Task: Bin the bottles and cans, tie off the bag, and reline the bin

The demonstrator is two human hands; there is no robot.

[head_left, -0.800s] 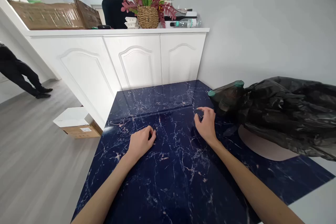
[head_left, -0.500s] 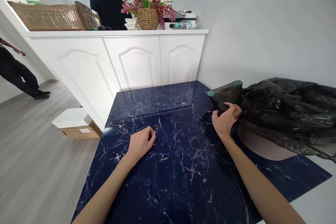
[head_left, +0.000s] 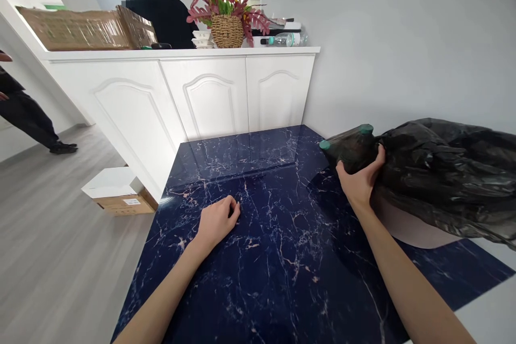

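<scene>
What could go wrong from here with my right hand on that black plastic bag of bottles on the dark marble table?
The right hand grips the black plastic bag where green-capped bottles poke out of its open end; tugging could spill them onto the dark blue marble tabletop. The thin plastic might also tear.

Two bare forearms, left hand (head_left: 216,220), right hand (head_left: 360,183) (no sleeves, no jewellery)
</scene>
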